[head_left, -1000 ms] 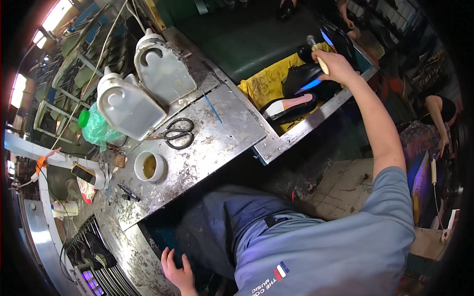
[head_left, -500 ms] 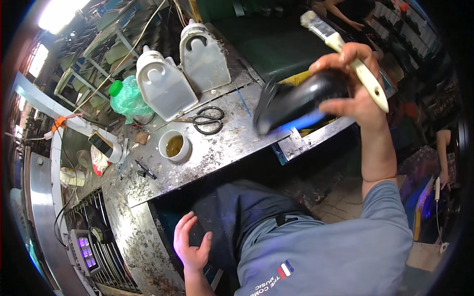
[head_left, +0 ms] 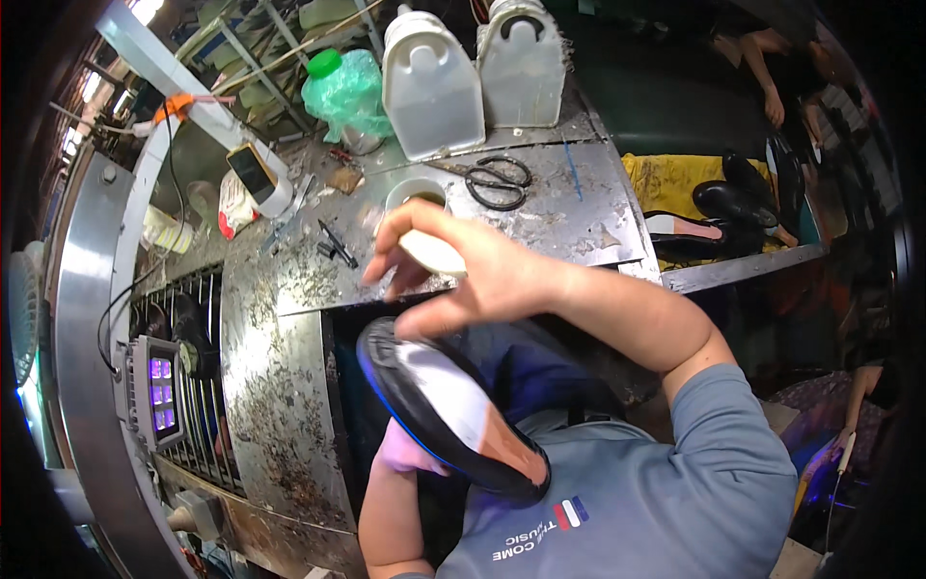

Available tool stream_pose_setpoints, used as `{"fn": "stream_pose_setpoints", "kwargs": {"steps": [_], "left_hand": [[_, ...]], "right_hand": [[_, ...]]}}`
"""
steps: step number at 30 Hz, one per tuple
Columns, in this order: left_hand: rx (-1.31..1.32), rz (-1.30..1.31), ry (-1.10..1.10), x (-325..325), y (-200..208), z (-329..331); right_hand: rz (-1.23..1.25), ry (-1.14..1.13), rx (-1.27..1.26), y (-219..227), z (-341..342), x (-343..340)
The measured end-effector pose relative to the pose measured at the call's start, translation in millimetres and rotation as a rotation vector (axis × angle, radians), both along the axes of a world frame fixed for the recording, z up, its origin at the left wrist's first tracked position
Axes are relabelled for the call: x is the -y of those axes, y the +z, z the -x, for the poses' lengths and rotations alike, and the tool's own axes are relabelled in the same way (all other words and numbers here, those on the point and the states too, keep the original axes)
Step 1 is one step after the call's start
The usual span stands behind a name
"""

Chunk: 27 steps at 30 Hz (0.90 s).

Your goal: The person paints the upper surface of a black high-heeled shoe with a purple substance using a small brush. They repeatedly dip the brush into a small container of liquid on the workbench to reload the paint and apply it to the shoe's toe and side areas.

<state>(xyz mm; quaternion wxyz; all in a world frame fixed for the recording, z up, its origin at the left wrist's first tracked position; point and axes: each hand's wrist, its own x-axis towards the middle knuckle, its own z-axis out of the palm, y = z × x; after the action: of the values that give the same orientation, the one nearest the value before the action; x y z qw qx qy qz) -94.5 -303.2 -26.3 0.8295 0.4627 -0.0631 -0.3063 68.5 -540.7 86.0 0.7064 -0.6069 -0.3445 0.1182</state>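
Note:
A black shoe (head_left: 461,410) is tilted in front of my body with its underside facing up, showing a white patch, a tan part and a blue line along one edge. My left hand (head_left: 409,448) grips it from beneath, its fingers mostly hidden by the shoe. My right hand (head_left: 468,275) is closed around the pale handle of a flat paintbrush (head_left: 432,253). The brush's bristle end is blurred beside a white cup (head_left: 393,198), which the hand partly covers. My right thumb is close to the shoe's upper end; I cannot tell if it touches.
Black-handled scissors (head_left: 498,183) lie on the stained metal table (head_left: 289,381) behind the cup. Two translucent plastic containers (head_left: 432,96) stand farther back. Several black shoes (head_left: 738,198) rest on yellow cloth to the right. A lit purple lamp (head_left: 162,394) is at left.
The shoe has passed from my right hand to my left and now shows its underside. My right hand has moved left to the cup with the brush. The view has shifted.

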Motion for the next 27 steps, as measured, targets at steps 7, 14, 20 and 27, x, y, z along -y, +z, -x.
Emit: {"fn": "stream_pose_setpoints", "kwargs": {"steps": [7,14,20,27], "left_hand": [[-0.177,0.355,0.559,-5,-29,80],[-0.186,0.467,0.700,-7,-51,113],[-0.159,0.441,0.705,-1,-30,110],[-0.037,0.094,0.817,-6,-23,117]], "right_hand": [[0.565,-0.567,0.581,-9,-60,16],[0.871,-0.464,0.611,-45,-110,8],[0.969,-0.464,0.633,-58,-120,-5],[0.586,-0.612,0.746,-26,-98,-1]]}}
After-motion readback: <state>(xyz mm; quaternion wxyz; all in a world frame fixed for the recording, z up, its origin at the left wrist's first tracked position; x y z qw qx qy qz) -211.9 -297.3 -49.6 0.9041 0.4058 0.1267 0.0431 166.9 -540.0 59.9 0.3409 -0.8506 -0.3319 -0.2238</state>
